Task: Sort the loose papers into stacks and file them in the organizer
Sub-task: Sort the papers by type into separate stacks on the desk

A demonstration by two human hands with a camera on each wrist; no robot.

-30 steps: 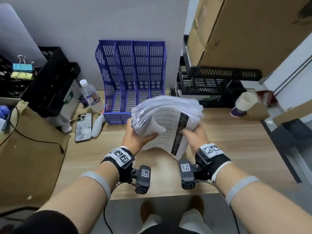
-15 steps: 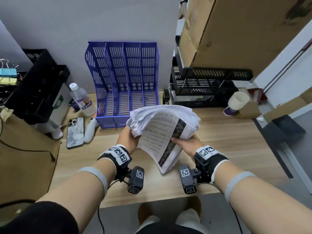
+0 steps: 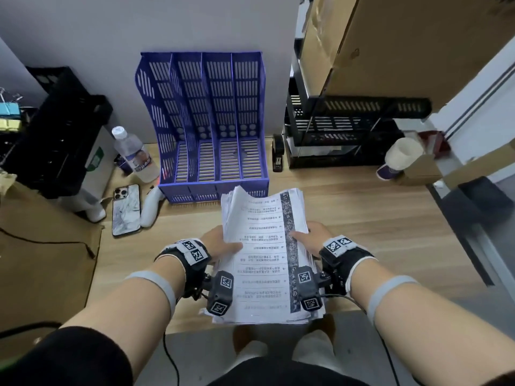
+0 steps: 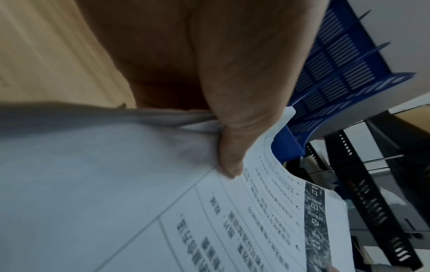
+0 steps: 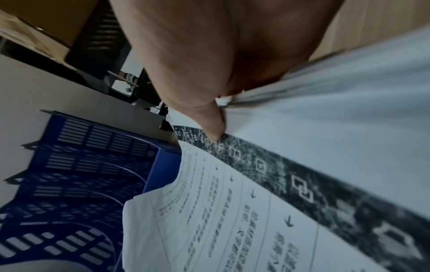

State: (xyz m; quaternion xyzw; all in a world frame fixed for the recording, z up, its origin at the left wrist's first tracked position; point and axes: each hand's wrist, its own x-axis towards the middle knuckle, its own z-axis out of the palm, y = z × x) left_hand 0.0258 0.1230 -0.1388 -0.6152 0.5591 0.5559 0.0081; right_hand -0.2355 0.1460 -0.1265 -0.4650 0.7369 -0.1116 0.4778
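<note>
Both hands are gripping the paper stack [image 3: 264, 254], left hand [image 3: 220, 242] and right hand [image 3: 309, 238] each pinching a side edge with the thumb on top. The stack, bowed upward earlier, is now lying flat just before the blue file organizer [image 3: 206, 121], over the wooden desk [image 3: 362, 218].

We see bare desk [image 3: 362, 218] open to the right of the paper stack [image 3: 264, 254], while ahead the blue organizer [image 3: 206, 121] offers 4 open slots (all unfilled), hemmed by a water bottle [image 3: 133, 154] and phone [image 3: 126, 208] left and black trays [image 3: 348, 129] right.
</note>
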